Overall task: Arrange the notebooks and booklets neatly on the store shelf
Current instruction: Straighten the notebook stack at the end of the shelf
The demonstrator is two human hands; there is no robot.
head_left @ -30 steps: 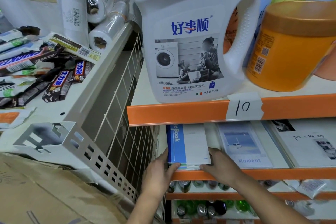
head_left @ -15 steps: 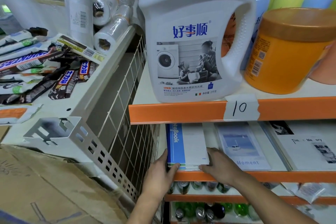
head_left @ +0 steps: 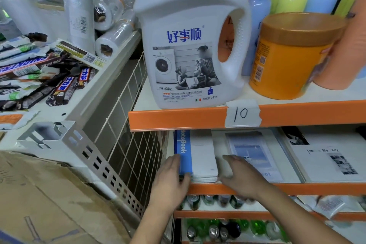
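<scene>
Pressing open left hand [head_left: 170, 180] flat against the notebook stack [head_left: 200, 156], lower centre, clasping nothing. Shifted right hand [head_left: 241, 178] from front corner to right flank, fingers straight: squaring nearly done, probably. Resting on orange-edged shelf [head_left: 326, 188] beside sailboat booklet [head_left: 251, 152], under detergent jug [head_left: 190, 45]; candy bars [head_left: 59, 85] mid-left, cardboard [head_left: 49, 194] lower left.

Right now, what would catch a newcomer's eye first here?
A big white jug stands on the top shelf beside an orange tub. On the lower shelf, the left hand and right hand flank a notebook stack. Chocolate bars lie heaped at far left.
</scene>
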